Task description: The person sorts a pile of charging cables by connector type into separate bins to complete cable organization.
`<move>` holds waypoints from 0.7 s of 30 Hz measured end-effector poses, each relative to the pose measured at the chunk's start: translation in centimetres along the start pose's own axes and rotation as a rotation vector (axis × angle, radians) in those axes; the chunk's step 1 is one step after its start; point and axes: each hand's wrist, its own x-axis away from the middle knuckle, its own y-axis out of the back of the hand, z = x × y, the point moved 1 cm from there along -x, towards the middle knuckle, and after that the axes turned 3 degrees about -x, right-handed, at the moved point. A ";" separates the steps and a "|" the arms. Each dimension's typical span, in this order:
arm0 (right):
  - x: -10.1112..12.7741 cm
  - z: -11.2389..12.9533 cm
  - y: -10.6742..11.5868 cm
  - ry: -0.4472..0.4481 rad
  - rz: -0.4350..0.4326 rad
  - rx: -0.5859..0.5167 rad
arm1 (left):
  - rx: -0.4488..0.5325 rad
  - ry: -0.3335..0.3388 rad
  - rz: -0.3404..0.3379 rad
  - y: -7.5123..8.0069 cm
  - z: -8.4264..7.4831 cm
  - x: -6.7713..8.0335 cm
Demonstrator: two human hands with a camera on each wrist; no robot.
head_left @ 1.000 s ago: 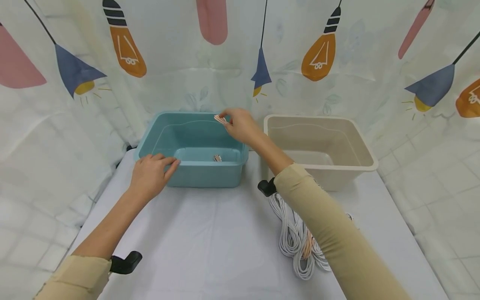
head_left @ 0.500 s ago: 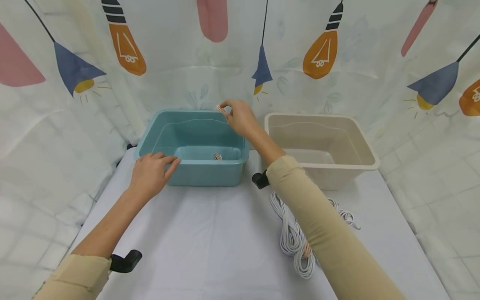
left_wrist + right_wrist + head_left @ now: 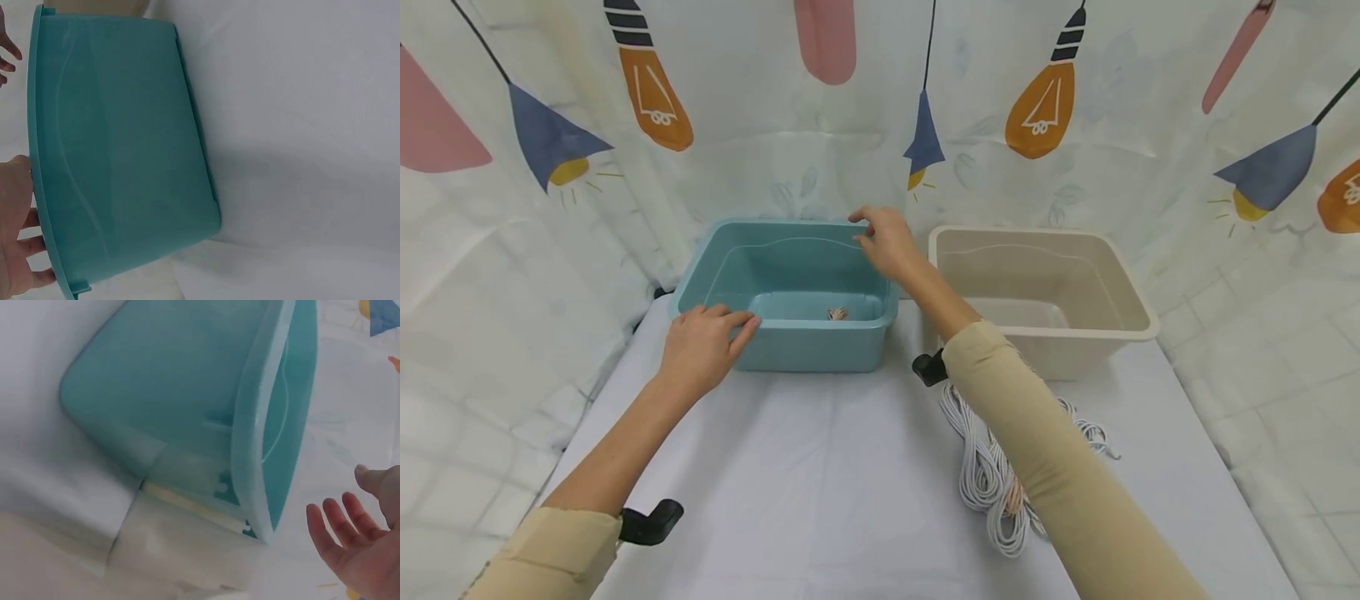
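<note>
My left hand (image 3: 702,346) rests on the front rim of the teal plastic bin (image 3: 808,354), its fingers lying at the rim's left part. In the left wrist view the fingers (image 3: 32,247) reach over that rim. Above the bin's back right corner hovers my right hand (image 3: 887,242), holding nothing. The right wrist view has its fingers (image 3: 340,522) spread apart, clear of the rim. Inside the bin, on the floor, lies a small light orange and white bundle (image 3: 837,314), apparently cord; the front wall partly hides it.
A beige bin (image 3: 1037,333) stands right of the teal one. Bundles of white coiled cord (image 3: 985,475) lie in front of it, with a light orange bundle (image 3: 1015,498) among them, partly behind my right sleeve. A patterned curtain (image 3: 850,167) hangs close behind both bins.
My right hand has let go of the small striped bundle it pinched, and its fingers have spread. More striped cord now shows on the teal bin's floor. My left hand has stayed put.
</note>
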 end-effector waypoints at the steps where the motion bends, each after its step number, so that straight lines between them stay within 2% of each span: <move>1: 0.3 -0.1 0.1 0.005 0.002 -0.003 | 0.001 -0.002 -0.005 0.0 0.0 0.0; 5: 1.6 -0.5 0.4 0.026 -0.004 -0.022 | 0.004 -0.004 -0.009 0.0 0.0 0.0; 12: 4.2 -1.1 1.5 0.080 -0.075 -0.040 | 0.008 0.006 0.003 0.0 0.0 0.1; 21: 7.4 -1.9 2.9 0.060 -0.095 -0.087 | 0.005 0.015 0.016 0.1 0.0 0.1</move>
